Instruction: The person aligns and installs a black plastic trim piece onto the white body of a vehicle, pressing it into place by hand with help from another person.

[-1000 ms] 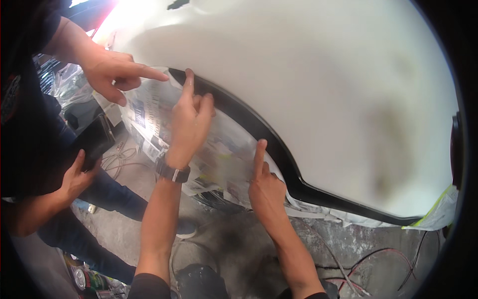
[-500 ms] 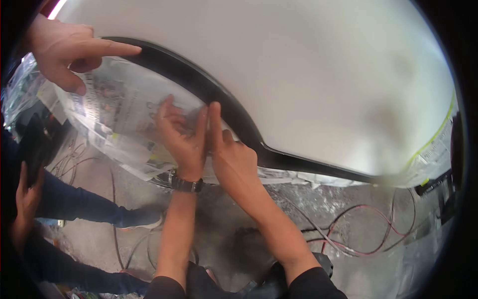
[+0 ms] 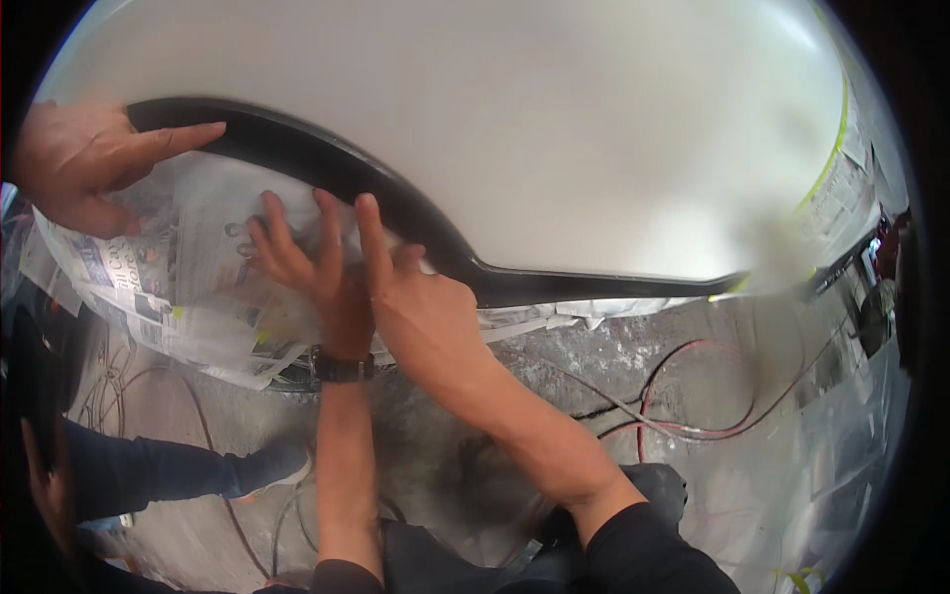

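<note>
A curved black strip (image 3: 297, 144) runs along a white panel (image 3: 554, 129). Below the strip, the left hand (image 3: 332, 282) spreads its fingers apart, apparently empty, over newspaper masking (image 3: 203, 233). Also below, the right hand (image 3: 426, 312) extends its index finger to the strip's lower edge; I cannot tell whether its curled fingers grip anything. A co-worker's hand (image 3: 84, 163) points at the strip's left end. Dragging fingertips could smudge the strip or tear the masking.

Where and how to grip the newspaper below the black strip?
Likely pinch the newspaper by its lower edge, from the person's near side: that thin edge faces the person, while its upper edge meets the black strip near the left hand and right hand.
</note>
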The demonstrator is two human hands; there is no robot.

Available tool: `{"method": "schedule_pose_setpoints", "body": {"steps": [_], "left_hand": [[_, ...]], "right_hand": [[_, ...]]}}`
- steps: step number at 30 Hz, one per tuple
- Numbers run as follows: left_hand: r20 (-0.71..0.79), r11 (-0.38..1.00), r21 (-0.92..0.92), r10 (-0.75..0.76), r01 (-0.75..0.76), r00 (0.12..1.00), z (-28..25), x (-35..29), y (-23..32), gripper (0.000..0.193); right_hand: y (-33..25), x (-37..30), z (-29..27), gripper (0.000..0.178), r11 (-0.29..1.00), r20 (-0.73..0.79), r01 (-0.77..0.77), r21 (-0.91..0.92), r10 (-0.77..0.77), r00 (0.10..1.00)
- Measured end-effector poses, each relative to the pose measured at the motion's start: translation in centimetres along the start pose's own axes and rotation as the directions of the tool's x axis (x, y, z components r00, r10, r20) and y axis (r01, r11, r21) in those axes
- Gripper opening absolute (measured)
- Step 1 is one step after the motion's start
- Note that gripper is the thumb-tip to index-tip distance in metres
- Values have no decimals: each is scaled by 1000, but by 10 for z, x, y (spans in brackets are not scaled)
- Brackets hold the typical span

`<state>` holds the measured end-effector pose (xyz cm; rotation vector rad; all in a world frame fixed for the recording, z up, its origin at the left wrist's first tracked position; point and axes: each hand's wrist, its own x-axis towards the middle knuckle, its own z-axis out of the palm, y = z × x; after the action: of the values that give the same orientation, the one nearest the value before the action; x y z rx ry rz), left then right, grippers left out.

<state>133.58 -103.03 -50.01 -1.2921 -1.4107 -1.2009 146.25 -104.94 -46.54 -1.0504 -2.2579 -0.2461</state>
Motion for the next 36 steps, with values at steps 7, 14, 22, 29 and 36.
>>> {"method": "schedule_pose_setpoints", "body": {"steps": [7,14,22,29,36], "left_hand": [[-31,999,-32,-21,20,999,6,-1,3,106],[-7,995,-98,6,-6,1000,5,2,-2,117],[-34,997,-51,56,-58,998,5,3,-1,113],[-99,981,56,189,-184,977,10,8,-4,112],[-140,979,32,206,-204,968,11,11,-5,103]], "right_hand": [[-2,-6,-1,77,992,-11,-54,113,56,998],[95,-140,72,55,-177,371,-434,883,830,416],[268,-155,77,79,-159,161,28,987,985,-64],[375,-170,63,79,44,-82,-277,960,988,-127],[426,-213,10,93,-136,161,-259,956,984,80]]}}
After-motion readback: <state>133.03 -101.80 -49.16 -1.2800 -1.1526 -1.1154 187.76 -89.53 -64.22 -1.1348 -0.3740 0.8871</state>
